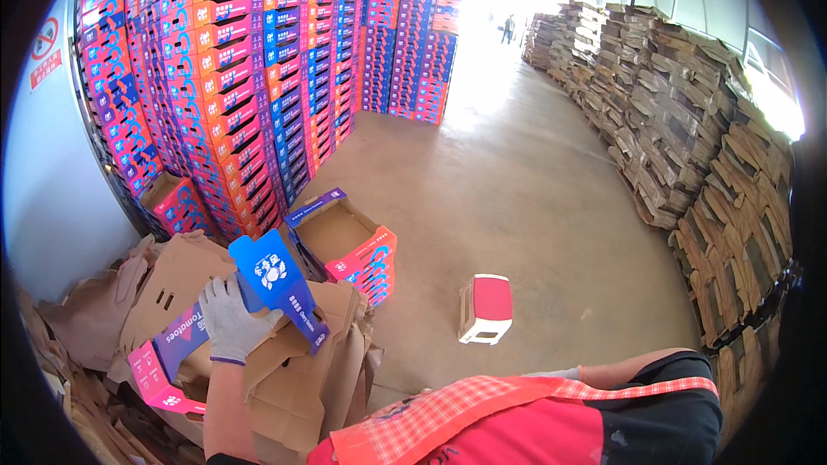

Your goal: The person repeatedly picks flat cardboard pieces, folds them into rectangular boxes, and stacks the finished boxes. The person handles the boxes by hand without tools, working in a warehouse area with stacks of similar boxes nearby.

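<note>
My left hand [231, 320], in a white glove, grips a flat unfolded cardboard box [284, 288] by its blue flap, which stands up tilted. That box lies on a pile of flattened brown box blanks [293, 387] at the lower left. My right hand [556, 373] shows only as a sliver of grey glove behind my red checked apron [482, 418]; what it holds is hidden. An assembled open box [345, 241] with blue and red sides stands on the floor just beyond the pile.
Tall stacks of colourful assembled boxes [224, 77] line the left and back. Piles of flat brown cardboard [689, 120] run along the right. A small red and white stool [487, 308] stands on the concrete floor. A person [508, 28] stands far off in the bright doorway.
</note>
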Available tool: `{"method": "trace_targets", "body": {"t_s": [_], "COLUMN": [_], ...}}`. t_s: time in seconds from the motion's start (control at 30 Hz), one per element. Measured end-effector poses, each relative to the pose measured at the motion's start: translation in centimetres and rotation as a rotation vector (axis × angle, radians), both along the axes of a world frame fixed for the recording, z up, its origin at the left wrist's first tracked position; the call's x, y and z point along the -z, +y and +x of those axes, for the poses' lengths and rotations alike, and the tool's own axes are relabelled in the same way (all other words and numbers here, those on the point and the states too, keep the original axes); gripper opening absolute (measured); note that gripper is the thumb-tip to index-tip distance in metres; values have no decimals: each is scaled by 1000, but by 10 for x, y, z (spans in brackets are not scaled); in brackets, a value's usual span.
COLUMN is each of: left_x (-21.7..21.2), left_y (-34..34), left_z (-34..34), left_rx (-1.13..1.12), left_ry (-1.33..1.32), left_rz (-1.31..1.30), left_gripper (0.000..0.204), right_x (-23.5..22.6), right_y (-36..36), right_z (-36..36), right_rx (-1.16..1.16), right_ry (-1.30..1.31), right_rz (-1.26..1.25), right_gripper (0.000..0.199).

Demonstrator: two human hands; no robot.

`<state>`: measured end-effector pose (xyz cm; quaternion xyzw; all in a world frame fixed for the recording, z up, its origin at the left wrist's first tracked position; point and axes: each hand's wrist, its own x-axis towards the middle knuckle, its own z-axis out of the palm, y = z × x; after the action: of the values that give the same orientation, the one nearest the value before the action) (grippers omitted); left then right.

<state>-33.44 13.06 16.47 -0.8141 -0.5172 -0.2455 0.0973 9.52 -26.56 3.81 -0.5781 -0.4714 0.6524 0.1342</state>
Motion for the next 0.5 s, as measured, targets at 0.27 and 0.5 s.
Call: {"method": "trace_targets", "body": {"t_s": [0.27,0.5], "left_x": [-5,-7], "left_y": [-4,-5], "left_z": [1,2], "left_rx": [6,-1], "left_ry": [41,64], "left_rz": [22,-35], "left_gripper": [93,98], "right_x": [-2,5], "right_y": [4,-3], "right_z": [-8,-13], "right_rx": [-10,0], "right_ry": [19,34], "right_rz": [19,11], "right_gripper": [37,37]}}
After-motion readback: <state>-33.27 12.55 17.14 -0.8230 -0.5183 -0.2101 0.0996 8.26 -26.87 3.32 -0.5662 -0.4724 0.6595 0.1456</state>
